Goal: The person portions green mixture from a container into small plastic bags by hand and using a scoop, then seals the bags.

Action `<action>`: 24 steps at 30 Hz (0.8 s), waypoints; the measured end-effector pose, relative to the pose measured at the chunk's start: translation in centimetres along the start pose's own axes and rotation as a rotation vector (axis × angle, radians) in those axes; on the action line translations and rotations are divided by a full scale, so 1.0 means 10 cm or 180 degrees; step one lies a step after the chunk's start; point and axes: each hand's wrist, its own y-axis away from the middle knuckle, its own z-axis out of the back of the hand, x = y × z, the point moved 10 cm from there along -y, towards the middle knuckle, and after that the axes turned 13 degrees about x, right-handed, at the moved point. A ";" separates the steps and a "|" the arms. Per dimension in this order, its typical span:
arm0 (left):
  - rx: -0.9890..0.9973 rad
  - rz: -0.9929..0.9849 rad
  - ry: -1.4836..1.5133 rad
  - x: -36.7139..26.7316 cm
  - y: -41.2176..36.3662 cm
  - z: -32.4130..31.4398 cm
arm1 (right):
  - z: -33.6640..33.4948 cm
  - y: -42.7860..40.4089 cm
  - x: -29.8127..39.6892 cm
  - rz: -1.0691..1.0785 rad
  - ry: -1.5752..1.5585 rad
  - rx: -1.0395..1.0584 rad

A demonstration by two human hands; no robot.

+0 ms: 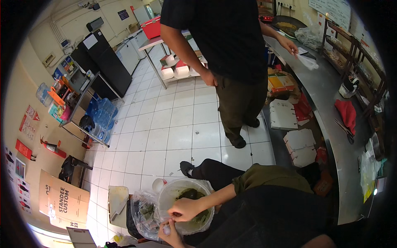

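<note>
My right hand [186,209] reaches over a white plastic bucket [208,223], its fingers curled and pinched close to the fingertips of my left hand [170,233]. Between the two hands is a small clear plastic packet [167,229], its contents too small to tell. Inside the bucket lie a greenish wet mixture [201,218] and a dark round object [191,194], partly behind my right hand. Against the bucket's left side rests a clear plastic bag [141,201] with green leafy pieces. A cleaver-like knife [119,208] lies on a worn board [116,193] farther left.
A white cup [158,184] stands behind the bucket. A person [226,46] stands ahead, one hand holding thin plastic over a steel counter [328,130] with scissors [345,130] and red cloth [345,114]. Folded cartons [299,147] lie beneath. A cardboard box [63,201] stands left.
</note>
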 end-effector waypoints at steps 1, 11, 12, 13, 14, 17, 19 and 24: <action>-0.0042 -0.0407 -0.0657 -0.13 0.01 -0.02 | -0.07 -0.02 0.10 -0.0036 0.0620 0.0148; -0.1102 -0.0333 -0.1508 -0.38 0.03 -0.15 | 0.33 0.14 0.27 0.0210 0.1671 -0.1235; -0.1123 -0.0346 -0.1510 -0.38 0.04 -0.16 | 0.34 0.13 0.25 0.0233 0.1675 -0.1231; -0.1076 -0.0439 -0.1256 -0.35 0.02 -0.20 | 0.34 0.09 0.19 0.0145 0.1696 -0.1085; -0.1028 -0.0530 -0.1002 -0.31 0.00 -0.23 | 0.33 0.06 0.13 0.0055 0.1717 -0.0937; -0.1260 -0.0316 0.1578 0.18 -0.07 -0.23 | 0.23 0.00 0.28 0.0359 0.1512 -0.0402; -0.1137 -0.0283 0.1610 0.31 -0.12 -0.12 | 0.20 0.03 0.15 0.0295 0.1648 -0.0344; -0.1448 -0.1922 -0.0927 -0.95 0.13 -0.14 | 0.26 0.00 0.06 -0.0293 0.1842 -0.0315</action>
